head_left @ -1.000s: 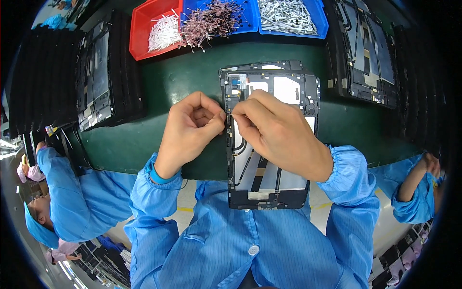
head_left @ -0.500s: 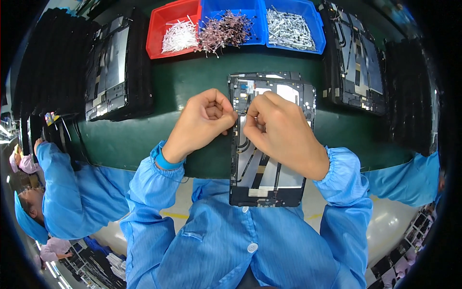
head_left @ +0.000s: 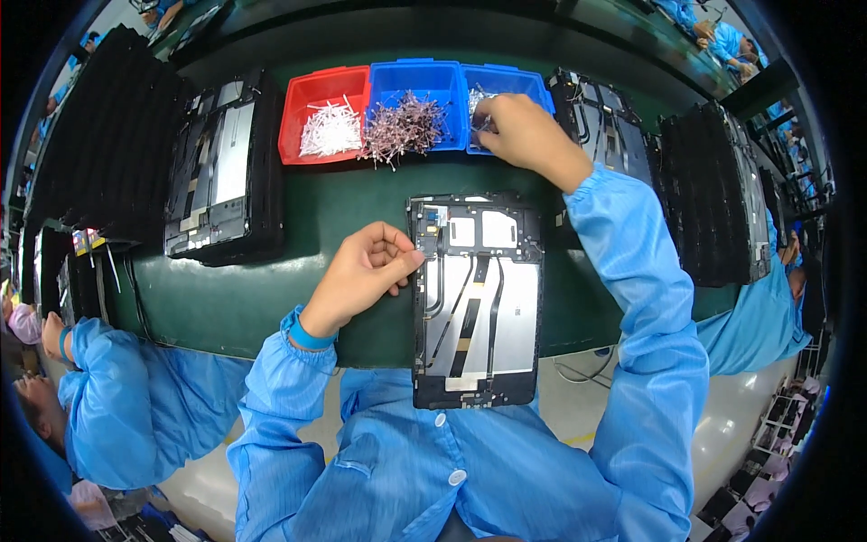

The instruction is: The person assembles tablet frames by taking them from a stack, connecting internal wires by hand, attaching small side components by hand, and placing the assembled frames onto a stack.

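A tablet body point(head_left: 519, 316) with its back off lies in front of me, showing black frame, silver plates and dark flat cables. My left hand point(head_left: 366, 271) is closed in a pinch, thumb and forefinger meeting at the tablet's upper left edge; anything between the tips is too small to make out. Beyond the tablet, my right hand point(head_left: 519, 131) reaches over the right blue bin point(head_left: 510, 72), fingers bent down and a gap showing between thumb and forefinger. Small silvery pieces point(head_left: 479, 95) lie in that bin, partly hidden by the hand.
A red bin point(head_left: 298, 99) holds white sticks; the middle blue bin point(head_left: 415, 77) holds thin brownish pieces. Stacks of similar tablet bodies stand left point(head_left: 212, 172) and right point(head_left: 605, 126) on the green table point(head_left: 343, 194). A co-worker in blue point(head_left: 135, 397) sits at left.
My right hand has left the tablet and moved forward to the right blue bin. My left hand stays pinched at the tablet's left edge. The whole view has shifted.
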A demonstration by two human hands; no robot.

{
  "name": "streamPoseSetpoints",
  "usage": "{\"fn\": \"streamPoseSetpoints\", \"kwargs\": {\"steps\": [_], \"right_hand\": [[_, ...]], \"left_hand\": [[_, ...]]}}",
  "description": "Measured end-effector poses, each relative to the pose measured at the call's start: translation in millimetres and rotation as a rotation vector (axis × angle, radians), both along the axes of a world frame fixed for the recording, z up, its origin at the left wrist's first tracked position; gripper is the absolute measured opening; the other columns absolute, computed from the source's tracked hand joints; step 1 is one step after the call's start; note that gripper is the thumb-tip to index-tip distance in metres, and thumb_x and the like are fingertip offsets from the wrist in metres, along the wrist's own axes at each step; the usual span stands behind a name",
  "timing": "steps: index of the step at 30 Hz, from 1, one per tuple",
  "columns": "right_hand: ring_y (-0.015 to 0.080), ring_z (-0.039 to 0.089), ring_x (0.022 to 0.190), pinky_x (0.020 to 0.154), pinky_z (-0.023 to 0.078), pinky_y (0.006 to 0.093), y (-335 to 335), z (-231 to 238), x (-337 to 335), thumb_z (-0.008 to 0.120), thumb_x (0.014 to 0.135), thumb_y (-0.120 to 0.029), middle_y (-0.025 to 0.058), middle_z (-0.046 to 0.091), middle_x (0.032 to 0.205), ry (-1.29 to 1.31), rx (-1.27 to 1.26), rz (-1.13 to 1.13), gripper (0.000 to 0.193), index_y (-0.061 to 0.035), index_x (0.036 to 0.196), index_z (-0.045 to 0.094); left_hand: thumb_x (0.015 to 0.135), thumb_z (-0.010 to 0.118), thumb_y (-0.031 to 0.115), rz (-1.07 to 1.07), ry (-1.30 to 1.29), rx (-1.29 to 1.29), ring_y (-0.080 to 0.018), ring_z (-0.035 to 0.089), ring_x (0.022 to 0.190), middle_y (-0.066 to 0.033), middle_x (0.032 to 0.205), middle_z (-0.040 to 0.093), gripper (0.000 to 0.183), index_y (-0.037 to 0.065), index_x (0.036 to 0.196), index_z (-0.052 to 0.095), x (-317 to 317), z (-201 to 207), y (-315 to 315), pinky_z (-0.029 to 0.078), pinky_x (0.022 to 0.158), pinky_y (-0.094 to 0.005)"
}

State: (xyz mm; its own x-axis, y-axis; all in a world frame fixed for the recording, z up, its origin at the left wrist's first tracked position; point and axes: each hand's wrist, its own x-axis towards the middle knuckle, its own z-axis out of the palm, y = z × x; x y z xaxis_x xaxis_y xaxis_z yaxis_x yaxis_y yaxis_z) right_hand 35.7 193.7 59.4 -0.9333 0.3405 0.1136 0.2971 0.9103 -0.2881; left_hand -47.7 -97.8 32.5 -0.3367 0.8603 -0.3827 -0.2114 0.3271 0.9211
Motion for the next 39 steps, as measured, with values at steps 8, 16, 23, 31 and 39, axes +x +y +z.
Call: {"fn": "streamPoseSetpoints", "kwargs": {"steps": [8,16,23,31,39], "right_hand": [[0.0349,0.071,0.086,0.078,0.056,0.0439,-1.0,17.5,0.7,0.067,0.085,-0.012,0.0173,0.073,0.094,0.092,-0.125,-0.129,0.014,-0.0017,0.093,0.073],[0.0138,0.063,0.084,0.076,0.052,0.0270,-96.0,49.1,61.9,0.065,0.091,0.005,0.0066,0.065,0.091,0.507,-0.572,0.195,0.008,0.0009,0.098,0.062],[0.0167,0.064,0.069,0.052,0.051,0.0270,-119.9,8.5,87.3,0.076,0.069,0.004,0.0063,0.064,0.096,0.657,-0.098,0.561,0.036,-0.0086,0.102,0.071],[0.0048,0.062,0.075,0.059,0.049,0.0187,-148.9,4.4,86.0,0.069,0.093,-0.004,0.0033,0.068,0.089,0.542,-1.297,-0.046,0.018,0.0027,0.110,0.068],[0.0066,0.055,0.058,0.050,0.042,0.0258,-143.9,6.4,83.6,0.074,0.087,-0.002,0.0041,0.065,0.078,0.528,-0.746,0.034,0.010,0.0002,0.096,0.072]], "left_hand": [[0.093,0.073,0.018,0.055,0.031,0.058,-0.0052,0.058,0.069,0.0004,0.084,0.064,0.023,0.003,0.104,0.060,0.5,6.5,-0.9,0.046,0.058,-0.0198],[0.101,0.062,0.030,0.099,-0.298,0.197,-0.0068,0.057,0.064,-0.0017,0.081,0.062,0.029,0.001,0.101,0.063,11.1,35.0,13.8,0.046,0.051,-0.0214],[0.101,0.063,0.027,-0.017,-0.379,0.265,-0.0058,0.054,0.057,-0.0013,0.076,0.061,0.024,0.004,0.096,0.062,22.4,29.9,11.9,0.041,0.045,-0.0201],[0.098,0.068,0.018,0.315,0.113,0.566,-0.0015,0.053,0.066,0.0012,0.081,0.063,0.018,0.001,0.098,0.066,41.8,22.7,19.7,0.042,0.056,-0.0181],[0.101,0.062,0.024,0.237,-0.348,0.222,-0.0071,0.049,0.064,-0.0005,0.077,0.057,0.025,0.000,0.100,0.067,31.4,19.2,6.5,0.041,0.057,-0.0229]]}}
